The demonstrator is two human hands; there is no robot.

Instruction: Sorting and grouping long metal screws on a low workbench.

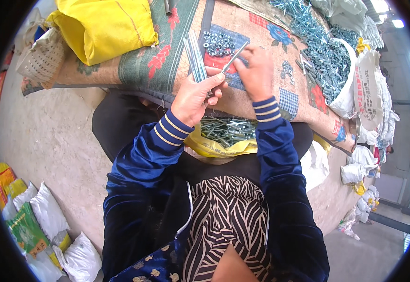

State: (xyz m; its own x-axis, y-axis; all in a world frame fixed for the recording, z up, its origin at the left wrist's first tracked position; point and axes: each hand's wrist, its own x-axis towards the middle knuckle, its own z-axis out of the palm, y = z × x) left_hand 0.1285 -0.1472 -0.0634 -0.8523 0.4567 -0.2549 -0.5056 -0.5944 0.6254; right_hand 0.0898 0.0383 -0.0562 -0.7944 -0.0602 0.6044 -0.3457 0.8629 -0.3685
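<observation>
My left hand is closed around a bundle of long silvery metal rods standing up from the palm. Between its thumb and forefinger one more rod sticks out slantwise to the upper right. My right hand is beside that rod's far end, its fingers bent and smeared by motion; whether it touches the rod or holds anything cannot be made out. Several hex nuts lie in a group on the patterned cloth just beyond the hands. Below the wrists, a yellow bag in my lap holds many similar metal rods.
A patterned cloth covers the work surface. A smaller cluster of nuts lies to the right, near a white sack full of metal fasteners. A yellow bag stands at the far left. Packed sacks lie on the floor.
</observation>
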